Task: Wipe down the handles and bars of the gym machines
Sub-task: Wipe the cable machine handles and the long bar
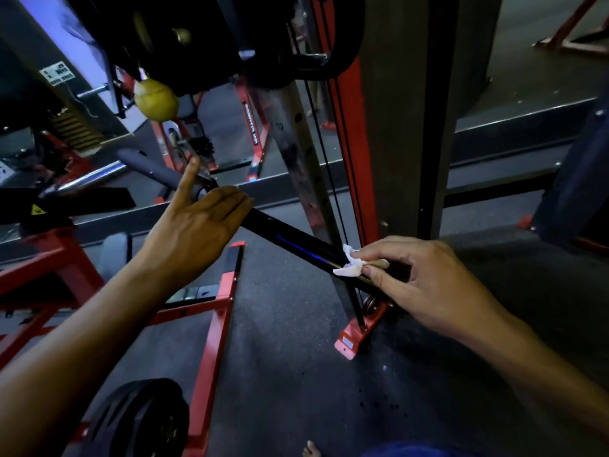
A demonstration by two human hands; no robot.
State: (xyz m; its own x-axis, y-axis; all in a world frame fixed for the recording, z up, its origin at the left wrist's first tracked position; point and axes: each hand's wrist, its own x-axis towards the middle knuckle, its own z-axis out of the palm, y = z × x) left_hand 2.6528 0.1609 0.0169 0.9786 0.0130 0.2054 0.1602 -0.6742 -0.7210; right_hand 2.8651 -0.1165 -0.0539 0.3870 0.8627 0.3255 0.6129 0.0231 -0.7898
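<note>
- The right hand pinches a small white wipe between thumb and fingertips and presses it onto the black bar, near the bar's lower end by the red frame.
- The left hand lies on the upper stretch of the same bar, just below the foam grip; its fingers are straight and spread, with the forefinger lifted, so it steadies but does not clamp.
- The wipe is a crumpled scrap that covers only part of the bar's width. It can probably slide out of the pinch or roll up, and bare fingers would then rub the metal.
- Because the left hand has no closed hold, a firm stroke may make the bar swing or pivot, and the wipe would skip patches.
- The cables run close beside the right hand; a long stroke towards them could snag the wipe or knuckles.
- The foam grip looks untouched from here and is easy to miss.
</note>
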